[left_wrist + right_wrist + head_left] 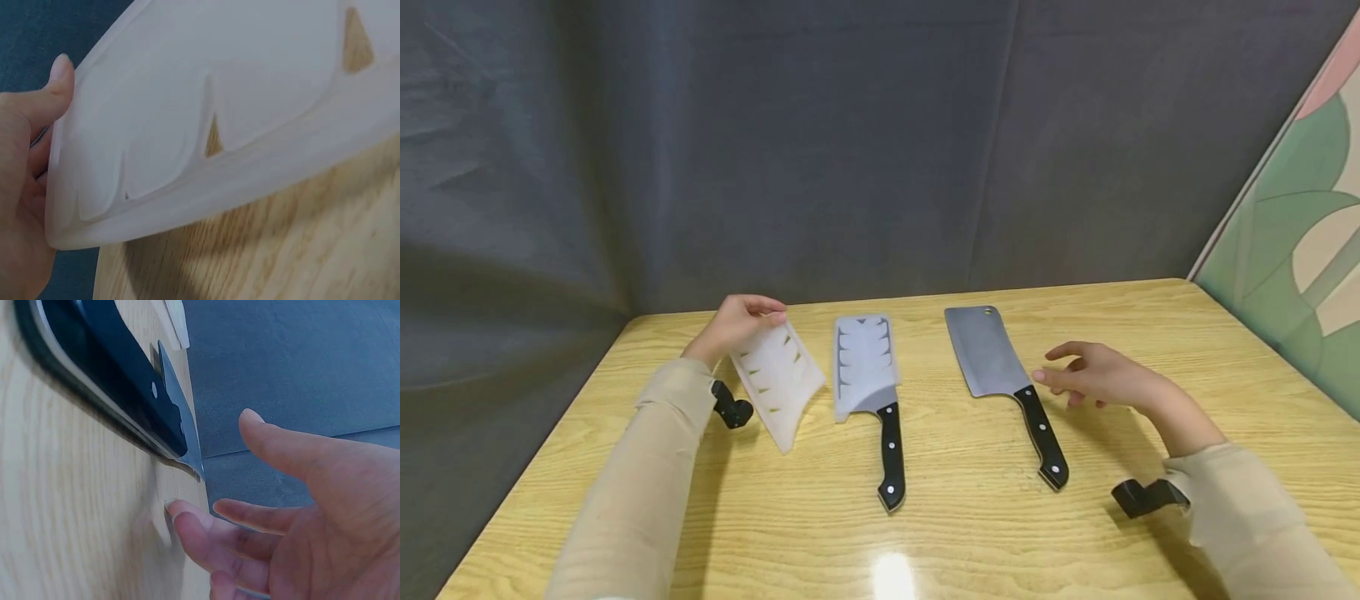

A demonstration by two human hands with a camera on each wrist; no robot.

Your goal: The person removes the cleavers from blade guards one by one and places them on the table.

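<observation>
My left hand [735, 324] pinches the far end of a translucent white blade cover [778, 381] and holds it tilted above the table; up close the cover [212, 119] fills the left wrist view with my thumb [44, 100] on its edge. A second cleaver [871, 392] lies in the middle with a matching cover on its blade and a black handle. A bare steel cleaver [992, 367] with a black handle [1043, 437] lies to the right. My right hand [1093, 375] hovers open just right of that blade, fingers relaxed near the handle [112, 381].
The wooden table [970, 533] ends at a dark grey curtain [775, 142] behind. A painted panel [1300, 242] leans at the right edge. Black wrist mounts [1142, 497] sit by both sleeves.
</observation>
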